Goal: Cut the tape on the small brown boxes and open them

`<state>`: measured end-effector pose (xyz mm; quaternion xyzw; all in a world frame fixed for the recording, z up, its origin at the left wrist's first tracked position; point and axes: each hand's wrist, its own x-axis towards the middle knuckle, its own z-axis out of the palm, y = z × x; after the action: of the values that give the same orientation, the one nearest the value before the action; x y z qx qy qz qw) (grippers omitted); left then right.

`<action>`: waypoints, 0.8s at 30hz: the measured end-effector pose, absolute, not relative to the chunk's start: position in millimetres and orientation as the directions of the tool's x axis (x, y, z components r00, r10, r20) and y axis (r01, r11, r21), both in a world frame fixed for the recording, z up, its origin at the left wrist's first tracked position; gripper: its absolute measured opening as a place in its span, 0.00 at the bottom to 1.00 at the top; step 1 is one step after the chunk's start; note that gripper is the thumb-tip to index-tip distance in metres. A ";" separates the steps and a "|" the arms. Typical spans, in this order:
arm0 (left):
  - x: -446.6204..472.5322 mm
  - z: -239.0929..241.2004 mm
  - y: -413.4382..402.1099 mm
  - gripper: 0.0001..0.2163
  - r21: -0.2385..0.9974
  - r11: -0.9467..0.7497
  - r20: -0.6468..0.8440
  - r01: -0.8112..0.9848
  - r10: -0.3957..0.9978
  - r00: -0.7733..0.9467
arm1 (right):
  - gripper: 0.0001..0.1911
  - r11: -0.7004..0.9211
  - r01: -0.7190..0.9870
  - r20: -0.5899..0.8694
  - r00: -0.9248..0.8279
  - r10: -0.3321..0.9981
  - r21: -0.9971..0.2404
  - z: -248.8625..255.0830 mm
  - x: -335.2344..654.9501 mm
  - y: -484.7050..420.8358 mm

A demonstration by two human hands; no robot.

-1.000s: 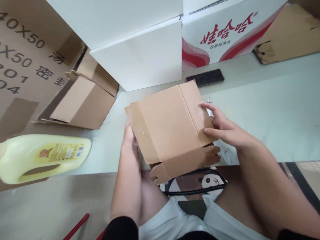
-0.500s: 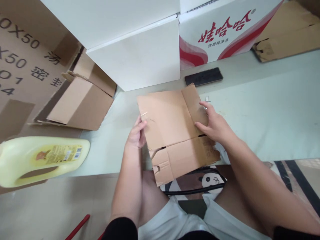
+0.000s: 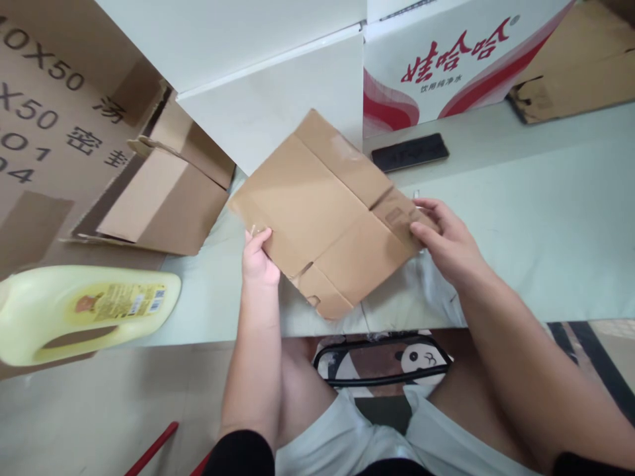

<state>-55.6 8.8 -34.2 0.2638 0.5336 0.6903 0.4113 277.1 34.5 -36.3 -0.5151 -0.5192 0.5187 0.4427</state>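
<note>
Pale green covering spreads across the table (image 3: 546, 198) before us, with a white box (image 3: 297, 86) standing behind. Above the table, between our 2 hands, is a creased cardboard piece (image 3: 317, 211). Compared with 0.5 s earlier, we have swung it to a diagonal, and its near flap no longer hangs over our lap; we judge that we are re-angling it rather than setting it down. Our left hand (image 3: 260, 256) pinches the left edge, thumb on top; our right hand (image 3: 449, 241) pinches the right corner, some fingers hidden.

We read red 娃哈哈 above 饮用纯净水 on a white-and-red carton (image 3: 446, 73). At left, a large brown carton (image 3: 40, 158) shows X50 on 2 lines, 汤 and 密封, then 01 and 04. We cannot read the small label on the yellow bottle (image 3: 94, 311).
</note>
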 end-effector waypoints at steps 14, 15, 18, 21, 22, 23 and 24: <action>-34.1 -33.8 12.2 0.20 0.952 -0.184 0.005 -0.246 0.811 -0.586 | 0.28 -0.495 -0.216 -0.356 -0.468 0.809 -0.841 -36.5 239.7 0.0; -32.5 -31.2 12.1 0.20 0.947 -0.170 -0.022 -0.272 0.812 -0.584 | 0.28 -0.528 -0.214 -0.392 -0.459 0.797 -0.822 -38.4 237.3 -3.3; -28.9 -18.9 9.7 0.19 0.895 -0.165 -0.090 -0.415 0.844 -0.528 | 0.27 -0.509 -0.278 -0.388 -0.390 0.835 -0.815 -33.9 239.0 -5.7; -26.6 -3.7 5.5 0.15 0.785 -0.097 -0.197 -0.612 0.898 -0.394 | 0.25 -0.324 -0.400 -0.272 -0.182 0.945 -0.857 -15.0 258.2 2.4; -26.0 0.7 4.3 0.13 0.754 -0.063 -0.238 -0.654 0.902 -0.361 | 0.25 -0.245 -0.429 -0.233 -0.082 0.969 -0.869 -7.5 268.5 5.9; -25.5 4.3 3.4 0.11 0.731 -0.035 -0.276 -0.681 0.899 -0.342 | 0.25 -0.168 -0.445 -0.197 0.020 0.980 -0.880 -0.4 280.4 9.2; -24.9 7.0 2.8 0.10 0.717 -0.014 -0.304 -0.697 0.893 -0.332 | 0.24 -0.088 -0.447 -0.161 0.126 0.979 -0.890 5.7 293.7 11.9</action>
<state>-24.9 2.8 7.0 0.1181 0.4154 0.7023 0.5659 293.7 11.9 5.7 -0.4440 -0.2997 0.5891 0.6049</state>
